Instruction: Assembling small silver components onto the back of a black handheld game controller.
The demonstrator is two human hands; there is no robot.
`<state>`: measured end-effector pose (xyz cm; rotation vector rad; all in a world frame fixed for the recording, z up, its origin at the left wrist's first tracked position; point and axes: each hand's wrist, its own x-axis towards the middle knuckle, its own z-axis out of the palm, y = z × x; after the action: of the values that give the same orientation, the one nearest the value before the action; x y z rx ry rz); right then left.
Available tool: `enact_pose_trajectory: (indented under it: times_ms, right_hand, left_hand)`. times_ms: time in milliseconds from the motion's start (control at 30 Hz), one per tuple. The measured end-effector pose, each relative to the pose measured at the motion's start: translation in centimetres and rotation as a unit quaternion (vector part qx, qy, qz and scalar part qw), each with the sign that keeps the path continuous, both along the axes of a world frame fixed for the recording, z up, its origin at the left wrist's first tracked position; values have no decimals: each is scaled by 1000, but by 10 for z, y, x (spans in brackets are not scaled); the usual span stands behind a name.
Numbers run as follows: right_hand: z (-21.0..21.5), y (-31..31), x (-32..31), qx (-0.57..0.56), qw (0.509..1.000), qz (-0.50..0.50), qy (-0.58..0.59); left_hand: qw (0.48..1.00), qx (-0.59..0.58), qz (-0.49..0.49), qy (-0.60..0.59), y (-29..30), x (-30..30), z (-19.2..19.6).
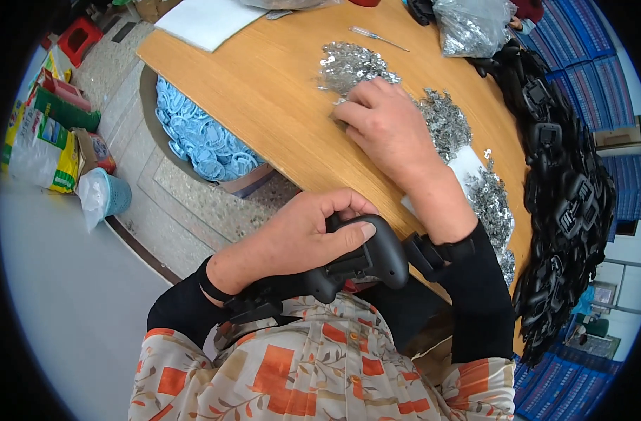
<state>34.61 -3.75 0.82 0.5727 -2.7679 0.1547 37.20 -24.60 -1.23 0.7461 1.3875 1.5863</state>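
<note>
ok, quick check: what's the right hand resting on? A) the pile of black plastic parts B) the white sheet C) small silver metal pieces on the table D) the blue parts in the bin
C: the right hand lies fingers-down on the small silver metal pieces scattered over the wooden table, while the left hand grips a black plastic part.

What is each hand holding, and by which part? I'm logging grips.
Left hand grips the black curved plastic part around its rounded top; right hand picks at small silver metal pieces.
</note>
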Motion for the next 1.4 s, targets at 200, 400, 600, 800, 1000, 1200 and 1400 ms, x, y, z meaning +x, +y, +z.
enact_pose_trajectory:
  times_ms: [200,400,600,800,1000,1200,1400]
  right_hand:
    - [11,18,16,-121,984,-98,-91]
    - [14,22,28,-282,936,-159,-140]
    - [15,20,45,-359,908,-168,-138]
    - [14,16,43,-377,894,-190,-149]
    - [7,27,21,-287,942,-160,-72]
    - [15,38,41,-216,953,-198,-72]
    - [-4,30,47,-52,990,-123,-38]
  left_hand:
    - [1000,-7,-12,-17,0,-8,1]
    - [981,-35,109,153,7,-25,-4]
    - [966,-119,116,198,23,-46,6]
    - [943,-135,108,285,40,-54,6]
    - [899,-188,149,367,46,-81,2]
    - [913,-223,134,313,31,-80,15]
    - [942,-176,97,269,24,-65,8]
